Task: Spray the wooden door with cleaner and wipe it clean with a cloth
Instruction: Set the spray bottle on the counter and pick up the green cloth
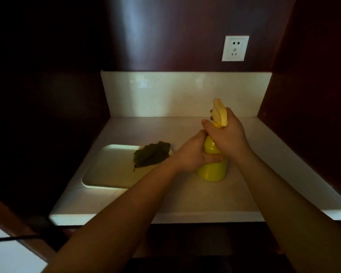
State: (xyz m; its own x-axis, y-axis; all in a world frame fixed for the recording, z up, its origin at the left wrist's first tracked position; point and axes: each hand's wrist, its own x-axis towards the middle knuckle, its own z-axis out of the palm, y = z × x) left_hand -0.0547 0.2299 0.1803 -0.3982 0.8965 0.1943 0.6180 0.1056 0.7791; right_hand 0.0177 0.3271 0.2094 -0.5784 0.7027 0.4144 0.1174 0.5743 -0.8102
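A yellow spray bottle (213, 170) stands on the white countertop (185, 198), right of centre. My left hand (191, 152) wraps around the bottle's body. My right hand (226, 133) grips the neck just under the pale yellow spray head (220, 111). A dark green cloth (152, 154) lies crumpled on the far right corner of a white tray (106, 170), left of the bottle. Dark wooden panels (165, 32) surround the niche at the back and both sides.
A white wall socket (235, 48) sits on the back wooden panel above a white backsplash (175, 93). A dark cable (12, 238) runs in from the lower left. The counter's front edge is near my forearms.
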